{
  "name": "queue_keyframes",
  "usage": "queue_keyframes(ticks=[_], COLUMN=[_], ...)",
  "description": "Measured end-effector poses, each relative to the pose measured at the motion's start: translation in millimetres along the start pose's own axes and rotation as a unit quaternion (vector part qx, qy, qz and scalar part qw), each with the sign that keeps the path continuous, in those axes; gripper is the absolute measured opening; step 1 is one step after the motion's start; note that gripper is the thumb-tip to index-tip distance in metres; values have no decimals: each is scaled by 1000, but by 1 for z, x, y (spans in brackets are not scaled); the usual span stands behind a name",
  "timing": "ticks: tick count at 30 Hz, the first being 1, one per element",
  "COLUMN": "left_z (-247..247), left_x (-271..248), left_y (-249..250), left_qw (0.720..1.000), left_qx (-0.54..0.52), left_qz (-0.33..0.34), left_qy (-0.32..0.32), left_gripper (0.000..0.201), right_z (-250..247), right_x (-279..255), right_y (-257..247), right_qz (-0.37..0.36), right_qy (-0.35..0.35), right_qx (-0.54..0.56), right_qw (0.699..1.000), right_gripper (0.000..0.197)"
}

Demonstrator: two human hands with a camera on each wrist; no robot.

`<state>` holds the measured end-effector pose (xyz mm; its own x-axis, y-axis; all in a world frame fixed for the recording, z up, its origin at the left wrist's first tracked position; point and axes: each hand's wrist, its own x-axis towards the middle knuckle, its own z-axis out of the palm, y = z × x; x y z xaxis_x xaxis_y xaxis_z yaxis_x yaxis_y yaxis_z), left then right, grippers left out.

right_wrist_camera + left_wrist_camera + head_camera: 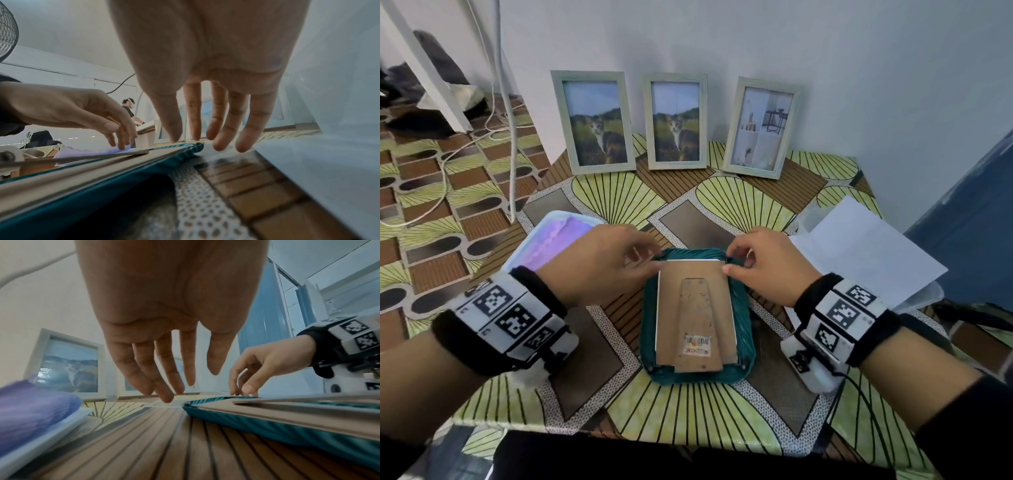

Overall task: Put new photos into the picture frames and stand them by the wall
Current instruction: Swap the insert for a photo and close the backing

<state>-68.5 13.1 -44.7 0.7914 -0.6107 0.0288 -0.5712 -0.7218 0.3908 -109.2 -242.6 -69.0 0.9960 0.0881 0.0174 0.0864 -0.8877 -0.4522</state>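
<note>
Table (726,411): covered with a patterned cloth of green fans and brown panels; it stands against a pale wall (859,85).
Paper sheet (866,250): white, lying flat at the table's right side, seen in the head view.
Tray (525,246): pale, at the table's left, holding a purple cloth (561,240).
Teal frame (744,342): face down at the table's centre, just beside both hands; its ribbed border shows around the backing.
Backing board (693,301): brown card with a fold-out stand and a barcode sticker (698,343), set into the teal frame with a white edge showing along its top and left.
Left cat frame (594,121): pale green, upright against the wall, photo of a cat in a field.
Middle cat frame (675,121): upright beside it, same cat photo.
Interior frame (758,128): upright at the right of the row, turned slightly, pale room photo.
Left hand (599,265): fingers extended downward and loosely spread, tips at the teal frame's far left corner; whether they pinch the white edge cannot be told.
Right hand (763,263): fingers straight and pointing down at the far right corner, thumb near the backing's edge; actual contact is not clear.
</note>
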Motion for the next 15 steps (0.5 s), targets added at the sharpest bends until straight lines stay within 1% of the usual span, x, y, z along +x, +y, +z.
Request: queue_keyframes(ticks=[4,6,10,15], left_z=[5,8,13,12], left_x=[22,28,33,34], left_y=[-3,-3,-3,-4], left_qw=[998,996,995,996], left_qx=[30,38,53,41], left_qz=[-35,-46,-61,-76], left_qy=[-49,-63,-50,-29], left_gripper=[30,33,38,39], right_z=[3,4,6,7], right_x=[5,8,12,14], right_y=[-1,-2,-1,-2], right_qz=[0,3,9,20], right_qy=[4,3,4,2], right_qx=[-1,-1,-3,-9], right_qw=[1000,1000,1000,1000], right_gripper=[26,28,31,34])
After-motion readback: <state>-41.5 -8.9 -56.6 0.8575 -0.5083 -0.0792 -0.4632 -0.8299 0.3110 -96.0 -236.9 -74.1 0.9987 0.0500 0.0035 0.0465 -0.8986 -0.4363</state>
